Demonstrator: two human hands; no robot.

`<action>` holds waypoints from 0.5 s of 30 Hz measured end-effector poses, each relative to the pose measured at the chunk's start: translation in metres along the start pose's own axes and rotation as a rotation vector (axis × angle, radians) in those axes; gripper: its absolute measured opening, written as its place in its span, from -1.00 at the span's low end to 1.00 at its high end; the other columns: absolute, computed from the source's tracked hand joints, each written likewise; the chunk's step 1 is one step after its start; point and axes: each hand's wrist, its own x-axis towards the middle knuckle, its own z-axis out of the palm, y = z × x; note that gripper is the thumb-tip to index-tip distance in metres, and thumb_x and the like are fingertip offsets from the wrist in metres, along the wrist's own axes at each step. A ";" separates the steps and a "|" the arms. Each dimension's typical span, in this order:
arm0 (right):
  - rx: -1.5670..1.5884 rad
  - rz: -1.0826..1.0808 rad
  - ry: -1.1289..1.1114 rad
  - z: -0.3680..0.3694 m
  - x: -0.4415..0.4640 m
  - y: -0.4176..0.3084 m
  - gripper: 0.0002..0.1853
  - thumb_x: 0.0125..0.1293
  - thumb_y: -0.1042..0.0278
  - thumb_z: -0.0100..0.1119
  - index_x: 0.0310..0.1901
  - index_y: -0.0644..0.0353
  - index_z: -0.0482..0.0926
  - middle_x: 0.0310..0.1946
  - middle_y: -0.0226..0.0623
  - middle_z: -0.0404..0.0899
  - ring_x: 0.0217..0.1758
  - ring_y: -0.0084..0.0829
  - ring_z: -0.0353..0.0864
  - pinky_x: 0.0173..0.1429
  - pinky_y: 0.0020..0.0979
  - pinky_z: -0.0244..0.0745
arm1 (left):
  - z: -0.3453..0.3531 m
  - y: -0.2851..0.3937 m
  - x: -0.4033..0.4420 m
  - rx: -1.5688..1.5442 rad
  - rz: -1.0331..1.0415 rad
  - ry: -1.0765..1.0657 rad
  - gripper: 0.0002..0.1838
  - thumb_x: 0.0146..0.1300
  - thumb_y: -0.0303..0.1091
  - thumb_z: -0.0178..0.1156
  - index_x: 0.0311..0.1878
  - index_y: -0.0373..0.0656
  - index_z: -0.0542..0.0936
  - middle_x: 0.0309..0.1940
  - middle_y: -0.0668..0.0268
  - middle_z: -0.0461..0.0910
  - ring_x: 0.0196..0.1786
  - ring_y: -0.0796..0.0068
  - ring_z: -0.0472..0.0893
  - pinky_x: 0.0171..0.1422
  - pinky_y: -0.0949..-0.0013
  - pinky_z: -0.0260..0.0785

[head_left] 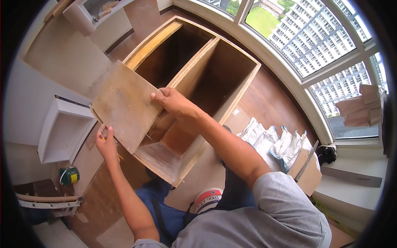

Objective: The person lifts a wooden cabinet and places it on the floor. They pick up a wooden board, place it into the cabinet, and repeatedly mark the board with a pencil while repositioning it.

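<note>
A flat wooden board [126,103] lies tilted over the left part of an open wooden cabinet [186,80], which has a divider between its compartments. My right hand [173,102] grips the board's right edge, thumb on top and fingers hidden underneath. At the board's lower left edge is my left hand [106,144], its thumb and fingers closed around that edge, with a small yellow item, perhaps a pencil, showing by the fingers.
White bags [269,142] lie on the floor at right, beside a cardboard piece [304,169]. A bucket [208,199] stands between my legs. At left are a white drawer box [66,131] and a green tub [69,176]. Windows [314,37] curve along the upper right.
</note>
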 end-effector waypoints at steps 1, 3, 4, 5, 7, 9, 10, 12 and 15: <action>0.069 0.032 0.025 0.001 -0.001 0.001 -0.61 0.52 0.06 0.09 0.01 0.28 0.57 -0.16 -0.29 0.66 -0.19 -0.43 0.64 -0.13 -0.29 0.65 | 0.000 0.000 0.002 -0.098 0.041 0.043 -0.60 0.36 -0.24 0.31 0.17 -0.24 0.55 -0.50 0.52 0.37 -0.53 0.78 0.33 -0.59 0.55 0.11; 0.166 -0.022 0.037 0.000 -0.004 -0.005 -0.63 0.52 0.05 0.10 0.01 0.24 0.56 -0.17 -0.32 0.65 -0.17 -0.45 0.63 -0.12 -0.28 0.65 | -0.002 0.000 0.007 -0.240 0.090 0.119 -0.61 0.41 -0.09 0.28 0.08 -0.21 0.61 -0.46 0.51 0.44 -0.50 0.79 0.36 -0.57 0.58 0.14; 0.263 -0.079 0.051 0.000 -0.006 -0.007 -0.65 0.52 0.04 0.11 0.00 0.20 0.55 -0.18 -0.35 0.65 -0.15 -0.48 0.63 -0.11 -0.27 0.65 | -0.005 0.000 0.008 -0.239 0.077 0.121 -0.61 0.41 -0.09 0.28 0.08 -0.21 0.61 -0.46 0.51 0.44 -0.50 0.79 0.36 -0.57 0.58 0.14; 0.408 -0.116 0.087 -0.001 -0.004 -0.008 -0.68 0.52 0.03 0.12 -0.03 0.14 0.56 -0.19 -0.40 0.64 -0.12 -0.49 0.62 -0.09 -0.24 0.64 | -0.008 0.000 0.010 -0.323 0.057 0.113 -0.63 0.41 -0.07 0.27 0.05 -0.20 0.62 -0.45 0.50 0.44 -0.51 0.78 0.34 -0.57 0.58 0.14; 0.508 -0.256 0.075 -0.019 0.004 -0.008 -0.67 0.50 0.04 0.15 0.01 0.15 0.56 -0.15 -0.39 0.66 -0.09 -0.45 0.65 0.00 -0.19 0.66 | -0.011 -0.003 0.012 -0.405 0.025 0.098 -0.65 0.42 -0.05 0.26 -0.02 -0.17 0.63 -0.41 0.50 0.45 -0.48 0.77 0.34 -0.53 0.60 0.15; 0.543 -0.311 0.042 -0.039 -0.004 -0.026 -0.63 0.49 0.08 0.16 0.12 0.18 0.52 0.06 -0.29 0.64 0.07 -0.33 0.67 0.15 -0.09 0.64 | -0.017 -0.007 0.010 -0.378 0.019 0.113 -0.67 0.42 -0.05 0.26 -0.07 -0.15 0.61 -0.37 0.49 0.46 -0.43 0.74 0.35 -0.50 0.60 0.17; 0.562 -0.318 -0.002 -0.048 -0.012 -0.038 -0.61 0.47 0.18 0.19 0.18 0.23 0.48 0.11 -0.23 0.62 0.11 -0.27 0.67 0.17 -0.10 0.64 | -0.015 -0.005 0.009 -0.368 0.041 0.112 -0.67 0.41 -0.05 0.27 -0.08 -0.15 0.61 -0.36 0.48 0.46 -0.42 0.74 0.36 -0.50 0.60 0.17; 0.519 -0.348 -0.060 -0.072 -0.013 -0.040 -0.59 0.42 0.32 0.23 0.22 0.28 0.45 0.13 -0.17 0.61 0.15 -0.22 0.66 0.17 -0.12 0.66 | -0.015 0.005 0.004 -0.291 -0.010 0.132 -0.67 0.40 -0.05 0.29 -0.12 -0.16 0.58 -0.35 0.45 0.45 -0.37 0.73 0.37 -0.50 0.59 0.19; 0.567 -0.299 -0.085 -0.090 -0.018 -0.036 -0.49 0.37 0.42 0.25 0.30 0.31 0.37 0.15 -0.12 0.59 0.18 -0.13 0.65 0.17 -0.13 0.67 | -0.017 0.005 0.006 -0.286 0.001 0.140 -0.68 0.38 -0.06 0.31 -0.15 -0.15 0.57 -0.35 0.43 0.45 -0.33 0.73 0.40 -0.49 0.58 0.21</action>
